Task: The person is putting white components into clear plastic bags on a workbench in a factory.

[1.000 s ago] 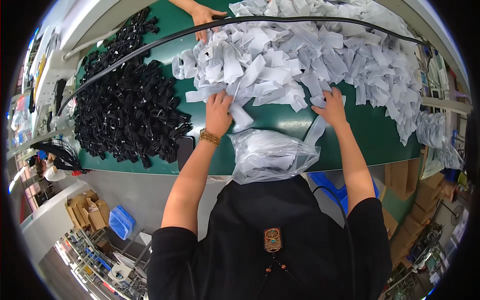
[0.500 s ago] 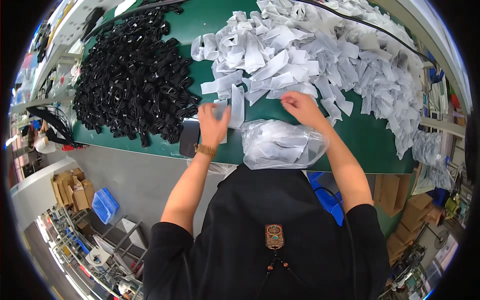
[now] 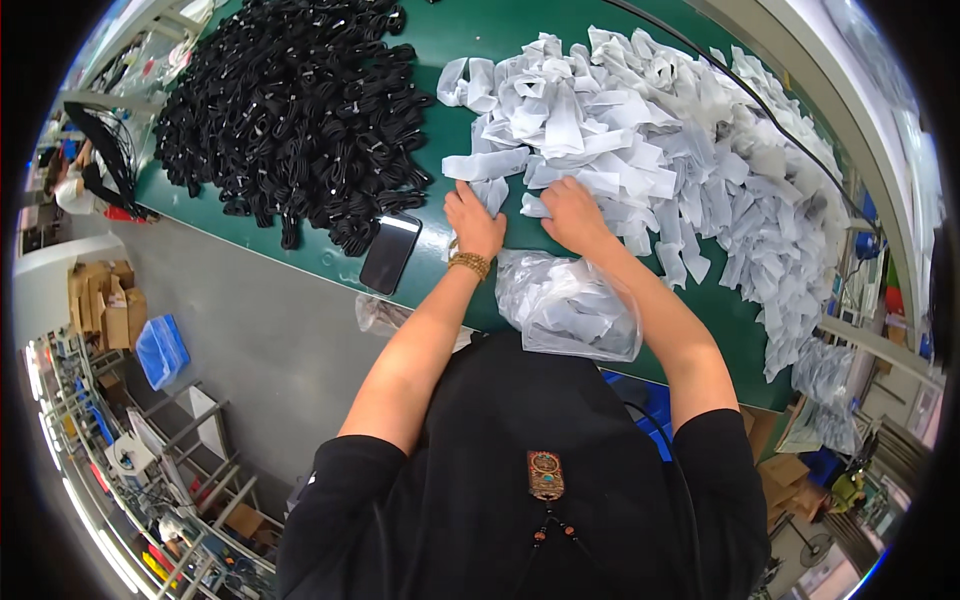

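Note:
Before me lies a heap of small white translucent pouches [image 3: 610,125]. My left hand [image 3: 474,222], wearing a beaded bracelet [image 3: 469,263], is curled at the heap's near left edge. A white pouch [image 3: 489,194] shows beside its fingers, and the hand seems closed on it. My right hand [image 3: 574,214] reaches to the front of the heap, fingers bent in around a pouch whose end [image 3: 534,206] sticks out to the left; the fingertips are partly hidden. Just below my hands, against my body, sits a clear plastic bag [image 3: 585,318] filled with white pouches.
A large pile of bundled black cables [image 3: 300,120] covers the left of the green table [image 3: 480,30]. A phone [image 3: 391,253] lies at the table's near edge. A black cord [image 3: 745,90] crosses over the heap. Blue bin [image 3: 162,352] and cardboard boxes [image 3: 103,305] stand on the floor.
The view has turned, shifting the table's contents. My right hand has come from above the clear bag's far side onto the heap's front, closer to my left hand. My left hand is farther from the phone.

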Demonstrator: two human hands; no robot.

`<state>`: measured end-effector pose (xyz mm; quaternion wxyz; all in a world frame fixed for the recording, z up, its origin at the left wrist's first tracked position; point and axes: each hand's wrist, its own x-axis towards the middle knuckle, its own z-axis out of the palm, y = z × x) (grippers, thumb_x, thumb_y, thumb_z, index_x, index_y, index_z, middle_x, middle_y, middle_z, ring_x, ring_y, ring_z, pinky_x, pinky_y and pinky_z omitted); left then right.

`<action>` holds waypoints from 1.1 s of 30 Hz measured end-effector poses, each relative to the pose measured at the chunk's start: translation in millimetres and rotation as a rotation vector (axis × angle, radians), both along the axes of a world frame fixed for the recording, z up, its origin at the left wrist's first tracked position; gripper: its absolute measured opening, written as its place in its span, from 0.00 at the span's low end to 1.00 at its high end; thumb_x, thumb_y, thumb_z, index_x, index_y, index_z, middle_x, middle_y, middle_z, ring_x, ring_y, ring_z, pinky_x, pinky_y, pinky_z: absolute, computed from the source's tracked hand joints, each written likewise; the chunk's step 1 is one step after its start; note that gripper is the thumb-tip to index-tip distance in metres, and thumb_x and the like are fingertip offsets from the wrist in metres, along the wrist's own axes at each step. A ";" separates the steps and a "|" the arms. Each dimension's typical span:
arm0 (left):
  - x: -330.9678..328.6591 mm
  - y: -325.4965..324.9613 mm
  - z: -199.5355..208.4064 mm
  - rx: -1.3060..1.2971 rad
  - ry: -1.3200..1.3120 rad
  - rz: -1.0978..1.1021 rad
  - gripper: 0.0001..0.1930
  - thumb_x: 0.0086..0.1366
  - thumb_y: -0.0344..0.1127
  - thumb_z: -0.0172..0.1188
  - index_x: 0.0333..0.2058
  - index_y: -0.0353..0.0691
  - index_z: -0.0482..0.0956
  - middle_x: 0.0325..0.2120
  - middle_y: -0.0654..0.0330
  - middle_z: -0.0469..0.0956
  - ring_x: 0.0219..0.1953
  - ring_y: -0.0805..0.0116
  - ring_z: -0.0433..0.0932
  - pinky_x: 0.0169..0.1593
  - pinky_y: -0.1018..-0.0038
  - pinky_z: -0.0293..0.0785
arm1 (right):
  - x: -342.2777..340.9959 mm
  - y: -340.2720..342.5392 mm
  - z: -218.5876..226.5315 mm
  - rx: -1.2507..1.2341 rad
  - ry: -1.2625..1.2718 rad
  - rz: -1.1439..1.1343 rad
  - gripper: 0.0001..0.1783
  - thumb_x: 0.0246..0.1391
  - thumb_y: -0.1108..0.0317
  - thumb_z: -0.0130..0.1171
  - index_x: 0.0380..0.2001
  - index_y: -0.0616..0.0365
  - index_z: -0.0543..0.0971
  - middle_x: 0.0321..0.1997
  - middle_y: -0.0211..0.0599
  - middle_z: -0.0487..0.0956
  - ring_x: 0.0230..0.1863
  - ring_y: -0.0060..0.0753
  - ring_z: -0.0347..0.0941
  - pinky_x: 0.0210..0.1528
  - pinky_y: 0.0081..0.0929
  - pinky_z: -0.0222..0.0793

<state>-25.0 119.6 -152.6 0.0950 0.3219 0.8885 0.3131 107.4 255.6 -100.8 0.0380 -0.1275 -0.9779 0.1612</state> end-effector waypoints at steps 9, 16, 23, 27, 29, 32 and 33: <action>-4.4 -46.7 13.5 -0.024 -0.017 -0.265 0.42 0.43 0.20 0.59 0.61 0.31 0.56 0.46 0.47 0.67 0.49 0.48 0.67 0.56 0.61 0.63 | -16.4 15.3 -6.9 0.016 -0.213 -0.235 0.17 0.39 0.69 0.65 0.35 0.60 0.74 0.33 0.45 0.77 0.41 0.46 0.75 0.40 0.39 0.72; -9.0 -17.4 74.5 0.589 -1.295 -0.066 0.31 0.50 0.20 0.55 0.56 0.35 0.65 0.46 0.61 0.74 0.47 0.70 0.73 0.51 0.73 0.69 | -9.7 2.1 49.3 -0.867 0.127 -0.490 0.28 0.46 0.62 0.68 0.49 0.61 0.72 0.40 0.36 0.78 0.45 0.33 0.74 0.48 0.30 0.70; 12.7 17.9 103.1 0.572 -0.845 -0.450 0.42 0.53 0.26 0.59 0.65 0.35 0.47 0.57 0.55 0.65 0.57 0.64 0.67 0.59 0.70 0.64 | -5.0 -29.8 76.8 -1.635 0.465 -0.495 0.32 0.46 0.71 0.68 0.55 0.61 0.68 0.50 0.32 0.75 0.50 0.27 0.71 0.54 0.29 0.67; 15.2 29.6 143.6 0.354 -0.270 -0.639 0.50 0.55 0.32 0.62 0.67 0.35 0.35 0.60 0.50 0.59 0.61 0.62 0.63 0.61 0.69 0.60 | -1.6 -25.5 94.7 -1.676 0.659 -0.568 0.31 0.43 0.74 0.68 0.54 0.60 0.71 0.47 0.33 0.77 0.47 0.25 0.73 0.49 0.26 0.69; 10.2 29.5 163.1 0.385 -0.555 -0.723 0.51 0.54 0.39 0.67 0.66 0.33 0.40 0.59 0.44 0.59 0.60 0.59 0.63 0.62 0.66 0.60 | 9.3 -19.4 110.1 -1.568 0.605 -0.589 0.30 0.43 0.75 0.68 0.53 0.61 0.71 0.49 0.34 0.76 0.48 0.26 0.73 0.50 0.28 0.70; 15.4 0.4 205.9 0.428 -0.603 -0.588 0.45 0.52 0.44 0.68 0.62 0.31 0.53 0.54 0.46 0.65 0.54 0.58 0.70 0.55 0.65 0.67 | 50.3 -6.8 151.3 -1.194 0.507 -0.581 0.27 0.43 0.75 0.66 0.50 0.63 0.73 0.49 0.39 0.76 0.50 0.31 0.73 0.50 0.31 0.71; 21.1 -18.2 217.6 0.422 -0.609 -0.585 0.45 0.52 0.44 0.68 0.62 0.31 0.53 0.54 0.46 0.65 0.54 0.58 0.70 0.55 0.65 0.67 | 72.2 -9.5 173.7 -1.102 0.602 -0.546 0.27 0.43 0.73 0.67 0.49 0.63 0.73 0.50 0.41 0.75 0.50 0.34 0.73 0.50 0.33 0.72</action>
